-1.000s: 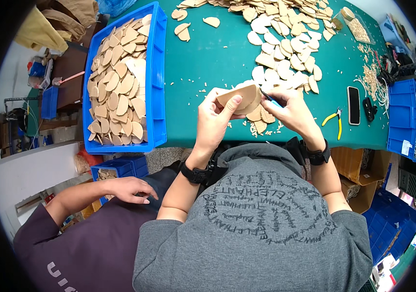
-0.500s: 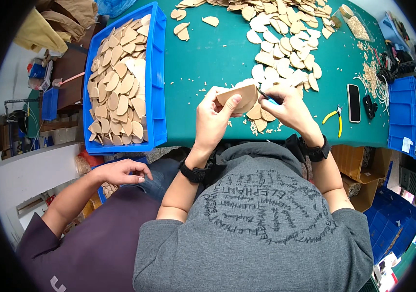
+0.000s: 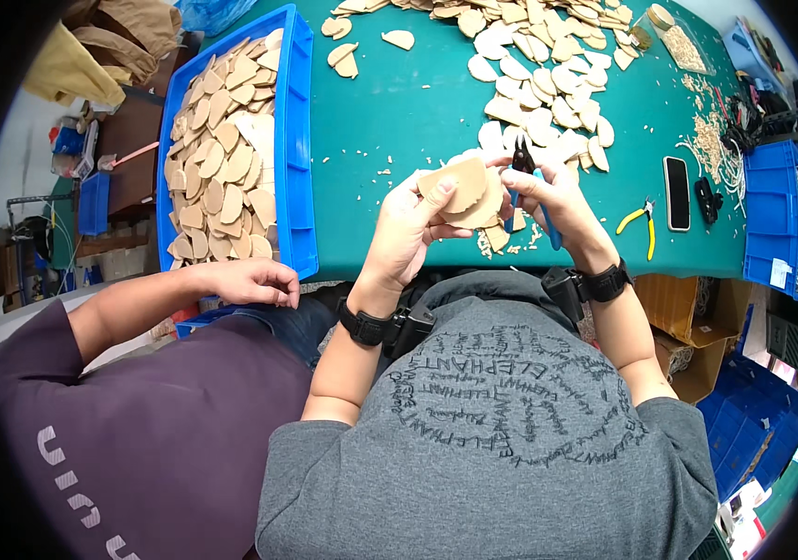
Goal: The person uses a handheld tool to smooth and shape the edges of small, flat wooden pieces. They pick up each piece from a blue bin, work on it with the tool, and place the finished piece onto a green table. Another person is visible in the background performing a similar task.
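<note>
— Two hands on one piece: which holds it?
— The left hand [image 3: 410, 229] pinches the tan leaf-shaped wooden piece [image 3: 464, 191] above the near edge of the green tabletop [image 3: 399, 103], its flat face up and its long axis running left to right.
— And the right hand [image 3: 553, 201]?
— Closed around blue-handled cutters [image 3: 525, 177], whose dark tip sits at the piece's right edge; the right hand is nearer that edge.
— Texture?
— Smooth, thin, matte. Similar pale pieces [image 3: 530, 84] lie scattered beyond, and more fill the blue bin [image 3: 292, 140] on the left, where a co-worker's hand [image 3: 250, 280] rests at its near rim.
</note>
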### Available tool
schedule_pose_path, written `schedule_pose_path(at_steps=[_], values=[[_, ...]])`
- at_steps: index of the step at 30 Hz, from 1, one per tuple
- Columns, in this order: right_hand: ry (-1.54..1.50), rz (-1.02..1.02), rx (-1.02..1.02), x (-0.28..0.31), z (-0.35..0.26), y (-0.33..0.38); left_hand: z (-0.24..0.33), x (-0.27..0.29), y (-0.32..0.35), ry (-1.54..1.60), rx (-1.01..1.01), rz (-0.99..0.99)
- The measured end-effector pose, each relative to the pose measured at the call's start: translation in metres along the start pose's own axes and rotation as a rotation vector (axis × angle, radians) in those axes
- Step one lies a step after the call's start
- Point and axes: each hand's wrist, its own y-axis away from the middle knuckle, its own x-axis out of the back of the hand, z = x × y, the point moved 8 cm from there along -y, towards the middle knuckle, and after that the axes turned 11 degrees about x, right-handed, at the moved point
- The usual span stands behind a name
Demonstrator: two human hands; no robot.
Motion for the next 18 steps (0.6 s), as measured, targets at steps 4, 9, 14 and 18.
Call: schedule_pose_path(at_steps=[4,9,14,18], values=[[-0.121,-0.031,-0.048,-0.006,0.006,-0.006,-0.004,-0.003,-0.002,0.046,0.046,-0.06],[-0.179,0.06,-0.087,-0.006,0.019,-0.009,-0.009,-0.005,0.001,0.059,0.077,-0.105],[-0.124,-0.009,-0.073,-0.018,0.011,-0.012,-0.011,-0.007,0.001,0.158,0.116,-0.175],[-0.024,0.026,-0.109,-0.02,0.01,-0.015,-0.014,-0.006,0.003,0.138,0.142,-0.182]])
